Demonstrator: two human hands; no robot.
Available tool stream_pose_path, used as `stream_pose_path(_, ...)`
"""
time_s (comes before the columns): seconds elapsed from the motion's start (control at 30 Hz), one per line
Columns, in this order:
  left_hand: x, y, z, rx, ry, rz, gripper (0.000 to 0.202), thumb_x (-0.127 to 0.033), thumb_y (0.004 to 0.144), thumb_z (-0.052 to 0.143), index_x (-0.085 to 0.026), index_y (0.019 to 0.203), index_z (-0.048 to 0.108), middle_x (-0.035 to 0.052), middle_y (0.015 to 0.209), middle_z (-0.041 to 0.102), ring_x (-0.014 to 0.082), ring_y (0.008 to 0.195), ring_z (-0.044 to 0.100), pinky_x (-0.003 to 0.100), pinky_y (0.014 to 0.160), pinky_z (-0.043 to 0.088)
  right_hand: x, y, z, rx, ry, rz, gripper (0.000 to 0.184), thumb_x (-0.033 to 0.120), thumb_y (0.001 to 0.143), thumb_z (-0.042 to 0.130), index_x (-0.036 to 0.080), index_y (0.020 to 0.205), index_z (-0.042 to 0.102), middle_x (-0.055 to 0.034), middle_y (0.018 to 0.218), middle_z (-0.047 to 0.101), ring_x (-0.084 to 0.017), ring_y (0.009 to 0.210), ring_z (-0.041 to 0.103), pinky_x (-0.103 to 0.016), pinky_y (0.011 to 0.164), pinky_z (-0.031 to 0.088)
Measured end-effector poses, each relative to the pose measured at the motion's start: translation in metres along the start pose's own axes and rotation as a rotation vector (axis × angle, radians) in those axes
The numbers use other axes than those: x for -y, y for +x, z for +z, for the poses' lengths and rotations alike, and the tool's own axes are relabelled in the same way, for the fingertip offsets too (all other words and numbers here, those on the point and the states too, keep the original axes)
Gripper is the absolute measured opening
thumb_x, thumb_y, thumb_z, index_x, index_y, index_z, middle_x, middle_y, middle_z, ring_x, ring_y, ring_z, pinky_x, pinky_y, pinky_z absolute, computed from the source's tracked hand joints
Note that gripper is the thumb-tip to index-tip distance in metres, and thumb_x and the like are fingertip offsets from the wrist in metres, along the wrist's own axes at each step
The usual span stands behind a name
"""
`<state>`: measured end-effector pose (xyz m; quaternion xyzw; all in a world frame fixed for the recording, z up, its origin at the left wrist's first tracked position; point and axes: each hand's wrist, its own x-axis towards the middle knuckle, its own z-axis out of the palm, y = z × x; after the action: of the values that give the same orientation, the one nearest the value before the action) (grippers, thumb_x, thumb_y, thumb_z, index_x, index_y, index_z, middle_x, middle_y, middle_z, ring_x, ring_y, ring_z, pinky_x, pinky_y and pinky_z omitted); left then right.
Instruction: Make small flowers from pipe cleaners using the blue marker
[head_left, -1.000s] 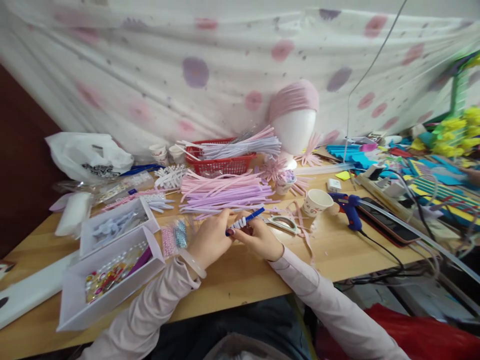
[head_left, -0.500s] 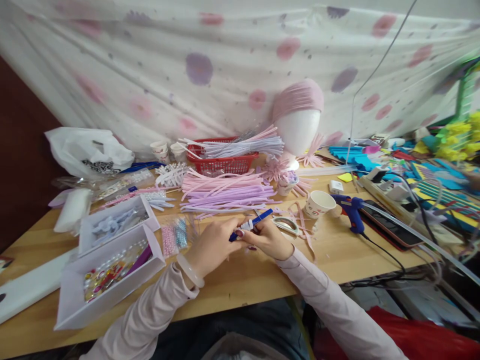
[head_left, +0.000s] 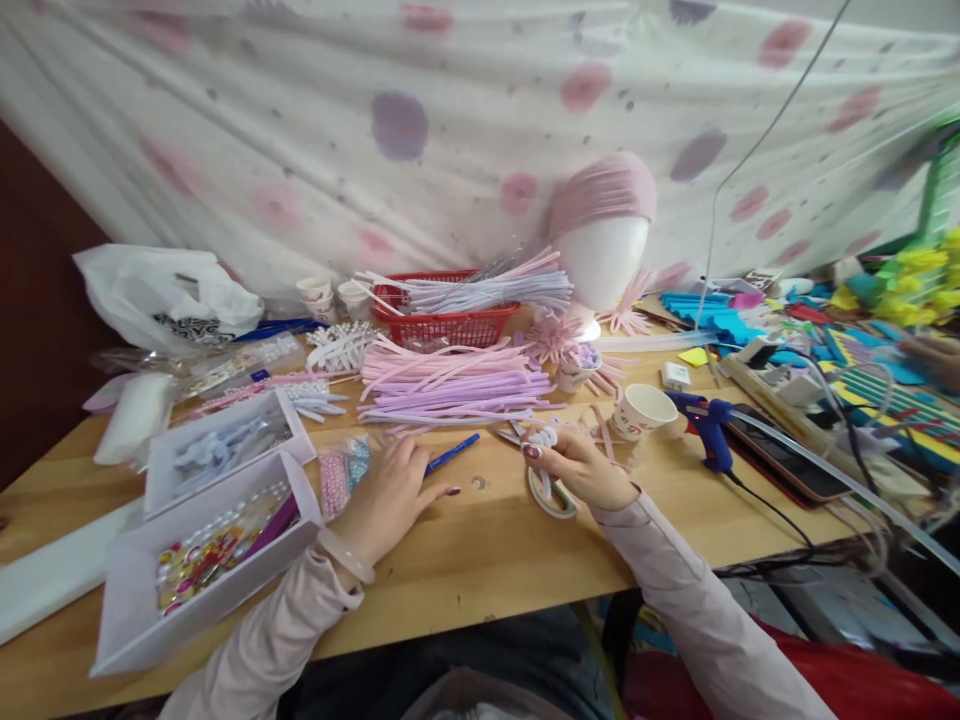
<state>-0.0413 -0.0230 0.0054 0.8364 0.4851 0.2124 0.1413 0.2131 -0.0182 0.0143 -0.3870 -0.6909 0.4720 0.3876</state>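
My left hand (head_left: 394, 490) rests low over the tabletop, fingers spread and thumb stretched out. Beside its fingertips lies a blue pen (head_left: 453, 454); whether they touch it is unclear. My right hand (head_left: 589, 468) is closed, with a small pale coil of fuzzy pipe cleaner (head_left: 541, 437) pinched between thumb and fingers. Under and against that hand is a pair of scissors (head_left: 553, 506), blades toward the back left and pale handle loops toward me. The hand partly covers them. Pink, purple and pale pipe cleaners (head_left: 457, 382) lie in a pile behind both hands.
Two white boxes (head_left: 116, 615) of beads and parts stand at left. A red basket (head_left: 450, 328) and a foam head (head_left: 604, 260) are at the back. At right are a paper cup (head_left: 643, 412), a blue glue gun (head_left: 711, 428) with its cable, and a phone (head_left: 787, 455).
My hands have moved apart. The pen has left the coil and lies by my left hand, which has opened. My right hand keeps the coil; the scissors' handles have shifted toward me.
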Motion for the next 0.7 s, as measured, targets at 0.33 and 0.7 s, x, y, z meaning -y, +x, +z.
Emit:
stream_pose_path(0.33, -0.031, 0.03, -0.003, 0.112, -0.64, 0.207, 0.035, -0.037, 0.087, 0.056, -0.024, 0.119, 0.062, 0.0036, 0.088, 0.055, 0.0131, 0.075, 0.052, 0.027, 0.072, 0.046, -0.012, 0.007, 0.027, 0.3, 0.397, 0.13, 0.05, 0.06, 0.082, 0.052, 0.017, 0.058, 0.045, 0.0053, 0.048, 0.038, -0.007, 0.042, 0.034, -0.021, 0.04, 0.025)
stream_pose_path(0.7, -0.019, 0.033, 0.014, 0.127, -0.967, 0.079, 0.026, -0.038, 0.077, 0.066, -0.013, 0.077, 0.065, 0.002, 0.072, 0.055, 0.0114, 0.064, 0.05, 0.025, 0.062, 0.043, -0.019, 0.01, 0.037, 0.27, 0.492, 0.375, 0.051, 0.068, 0.071, 0.059, 0.018, 0.071, 0.053, 0.0048, 0.052, 0.043, -0.006, 0.041, 0.033, -0.021, 0.036, 0.022)
